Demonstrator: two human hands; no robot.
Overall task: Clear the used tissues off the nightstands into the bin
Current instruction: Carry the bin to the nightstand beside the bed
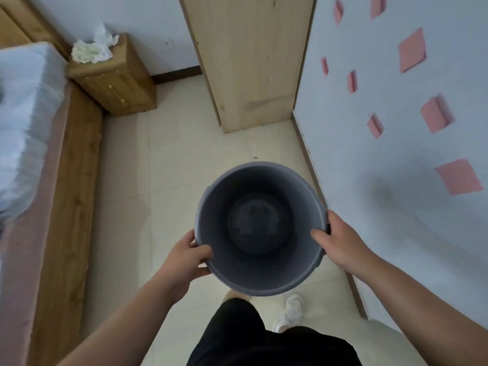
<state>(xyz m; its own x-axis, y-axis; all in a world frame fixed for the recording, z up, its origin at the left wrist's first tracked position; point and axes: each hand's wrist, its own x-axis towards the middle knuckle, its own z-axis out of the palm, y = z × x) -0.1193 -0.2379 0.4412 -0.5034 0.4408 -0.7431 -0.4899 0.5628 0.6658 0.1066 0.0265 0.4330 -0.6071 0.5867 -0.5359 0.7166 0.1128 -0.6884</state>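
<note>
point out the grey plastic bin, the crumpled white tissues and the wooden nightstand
grey plastic bin [260, 178]: head view, far inner wall
crumpled white tissues [91, 50]: head view, pile's middle
wooden nightstand [116, 88]: head view, drawer front

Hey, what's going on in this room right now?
A person stands holding a grey bin, gripping its rim with the left hand and the right hand. The bin looks empty inside. A pile of crumpled white tissues sits on the wooden nightstand beside the bed, across the floor, not yet cleared.
</note>
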